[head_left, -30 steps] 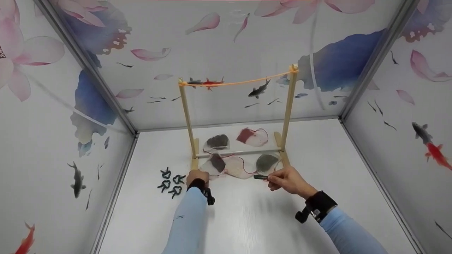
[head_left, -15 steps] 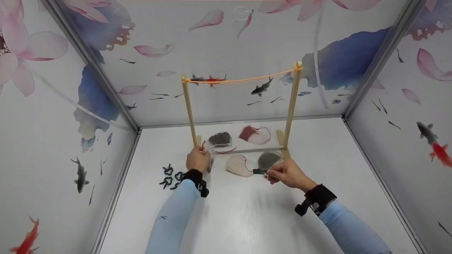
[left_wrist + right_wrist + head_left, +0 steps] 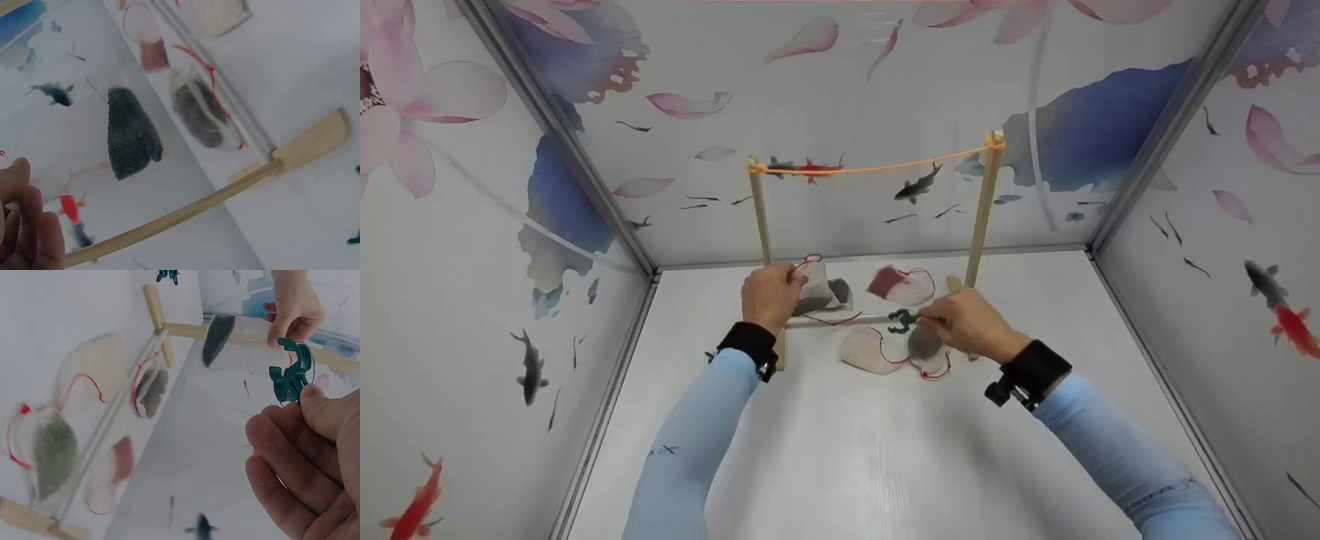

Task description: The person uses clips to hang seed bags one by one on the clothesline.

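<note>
White tabletop [image 3: 840,450]; held pouch [image 3: 130,135] sheer, dark-filled; clip [image 3: 293,382] green.

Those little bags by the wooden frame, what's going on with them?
A person's left hand holds up a dark-filled bag, and their right hand holds a green clip. Four other bags lie around the foot of the wooden frame. An orange string runs across its top, with nothing hanging from it.
</note>
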A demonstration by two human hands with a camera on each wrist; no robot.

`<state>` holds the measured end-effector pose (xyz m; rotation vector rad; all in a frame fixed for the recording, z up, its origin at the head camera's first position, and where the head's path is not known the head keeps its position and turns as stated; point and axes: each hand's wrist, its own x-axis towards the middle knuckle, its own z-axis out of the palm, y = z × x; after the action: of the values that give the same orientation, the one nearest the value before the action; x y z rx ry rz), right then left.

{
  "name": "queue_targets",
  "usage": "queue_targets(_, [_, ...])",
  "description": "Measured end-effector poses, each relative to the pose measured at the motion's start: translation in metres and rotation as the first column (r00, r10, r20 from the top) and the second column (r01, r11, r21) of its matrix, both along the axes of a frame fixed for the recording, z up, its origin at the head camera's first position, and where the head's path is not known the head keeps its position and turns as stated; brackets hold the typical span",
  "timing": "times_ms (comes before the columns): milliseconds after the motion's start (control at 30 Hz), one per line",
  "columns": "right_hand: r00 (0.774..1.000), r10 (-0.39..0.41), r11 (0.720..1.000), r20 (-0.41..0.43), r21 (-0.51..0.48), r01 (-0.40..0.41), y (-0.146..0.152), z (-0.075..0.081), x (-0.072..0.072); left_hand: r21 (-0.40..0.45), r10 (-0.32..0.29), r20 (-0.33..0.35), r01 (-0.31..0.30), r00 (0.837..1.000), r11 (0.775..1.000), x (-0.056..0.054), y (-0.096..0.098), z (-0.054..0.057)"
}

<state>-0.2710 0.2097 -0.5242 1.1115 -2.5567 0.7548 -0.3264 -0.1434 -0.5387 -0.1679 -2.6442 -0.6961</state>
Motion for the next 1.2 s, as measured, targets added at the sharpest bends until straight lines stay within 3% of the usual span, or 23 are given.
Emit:
queue_targets(167, [0.979, 0.041, 0.991, -0.200, 0.133, -0.014, -0.016, 0.058, -0.027, -0.029, -0.056, -0.062, 0.055, 0.996, 0.998, -0.012, -0.002, 0.053])
queue_targets(300, [0.969, 0.048, 0.975, -0.244, 0.221, 0.007, -0.032, 0.108, -0.048, -0.054, -0.090, -0.097, 0.085, 0.991, 0.995, -0.020, -0.003, 0.087])
queue_targets(433, [0.963, 0.042, 0.957, -0.267, 0.288, 0.038, -0.057, 0.145, -0.070, -0.071, -0.072, -0.144, 0.062, 0.987, 0.996, -0.028, -0.003, 0.109])
queue_targets(667, [0.941, -0.029, 0.911, -0.337, 0.380, 0.164, -0.107, 0.187, -0.095, -0.054, -0.044, -0.218, 0.033, 0.975, 0.998, -0.035, -0.002, 0.126])
queue_targets(933, [0.941, -0.022, 0.847, -0.338, 0.493, 0.197, -0.144, 0.228, -0.112, -0.037, -0.023, -0.219, 0.015, 0.975, 0.999, -0.036, -0.007, 0.142])
queue_targets(1067, [0.949, 0.004, 0.791, -0.316, 0.581, 0.191, -0.160, 0.241, -0.118, -0.023, -0.020, -0.235, 0.015, 0.972, 1.000, -0.037, -0.010, 0.145])
queue_targets(1200, [0.950, 0.011, 0.758, -0.312, 0.622, 0.195, -0.171, 0.245, -0.122, -0.019, -0.031, -0.261, 0.026, 0.965, 0.999, -0.038, -0.013, 0.144])
